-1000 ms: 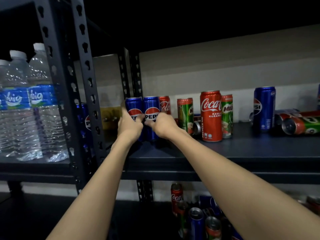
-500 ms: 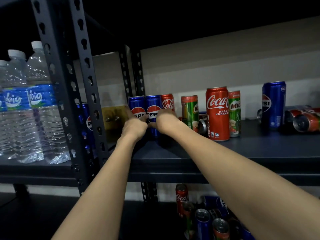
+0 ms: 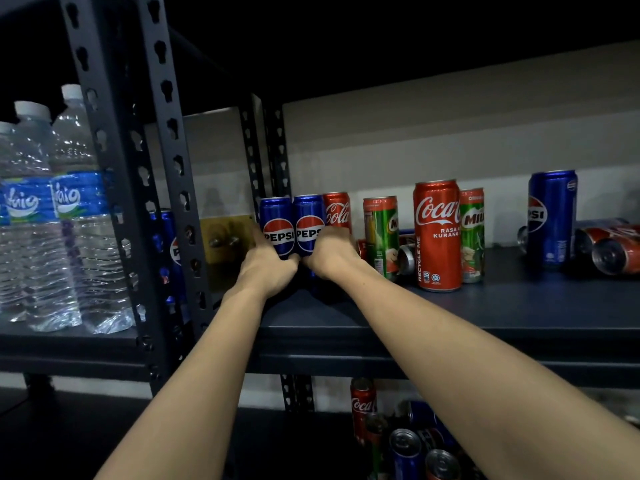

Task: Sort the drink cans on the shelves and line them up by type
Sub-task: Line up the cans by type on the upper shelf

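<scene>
Now my hands, left (image 3: 268,268) and right (image 3: 330,252), each grip a Pepsi (image 3: 277,226); I'd square both at the shelf's (image 3: 450,306) left edge, labels forward.

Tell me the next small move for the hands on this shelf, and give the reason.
Probably let go of the two Pepsi cans and send the right hand to the lone Pepsi can at the far right: the pair stands upright, side by side, while that one stands apart beyond the Coca-Cola can.
</scene>
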